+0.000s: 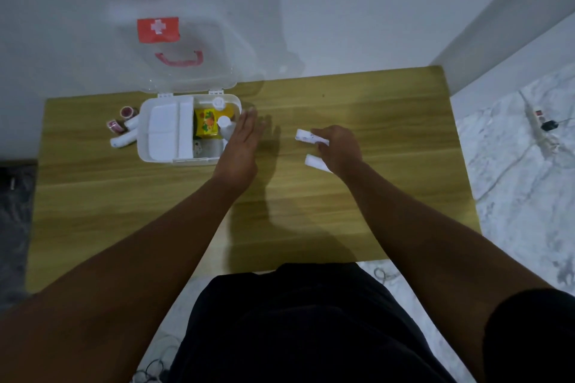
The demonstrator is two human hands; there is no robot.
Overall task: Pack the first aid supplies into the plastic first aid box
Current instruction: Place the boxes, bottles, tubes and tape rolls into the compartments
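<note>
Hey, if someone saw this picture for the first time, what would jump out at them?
First the open first aid box at the table's far left, its clear lid with a red cross sticker raised against the wall and a yellow packet inside. Next, the left hand held flat at the box's right edge, and the right hand over two white rolls mid-table.

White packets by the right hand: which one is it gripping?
The farther, printed packet; the right hand closes on its end. The plain packet lies nearer, below it.
</note>
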